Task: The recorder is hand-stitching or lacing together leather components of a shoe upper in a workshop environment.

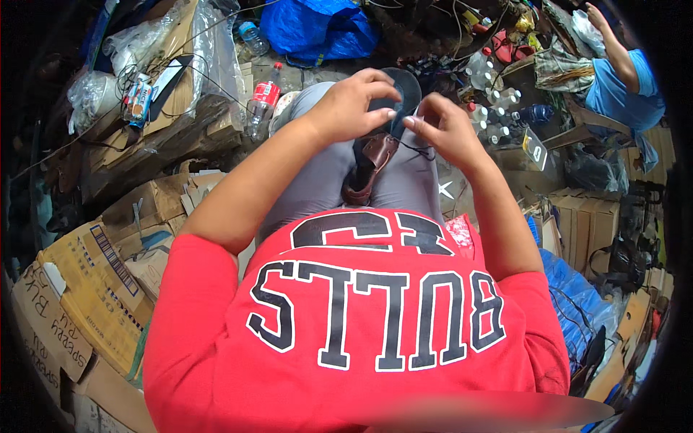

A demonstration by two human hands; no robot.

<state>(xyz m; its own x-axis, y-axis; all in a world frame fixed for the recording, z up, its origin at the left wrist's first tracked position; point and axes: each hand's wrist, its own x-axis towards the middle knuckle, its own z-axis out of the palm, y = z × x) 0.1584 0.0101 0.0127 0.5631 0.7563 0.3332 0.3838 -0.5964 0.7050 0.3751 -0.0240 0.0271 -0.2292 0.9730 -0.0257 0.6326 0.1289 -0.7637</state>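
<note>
One red T-shirt [354,307], foremost; one brown leather shoe [375,155] between grey-trousered thighs [310,173], seemingly unfinished, dark cord [419,150] loose beside it; left hand [361,105] half-curled, right hand [444,130] nearly pinched, any grip indeterminable.

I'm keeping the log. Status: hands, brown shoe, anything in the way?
Left hand, right hand close together near far end of brown shoe, grips unclear. Shoe between thighs. Dark cord just below right hand; can't tell if it obstructs.

red short-sleeved shirt [361,289], large black block lettering [336,310] edged white across front; plain grey trousers [310,180].
</note>
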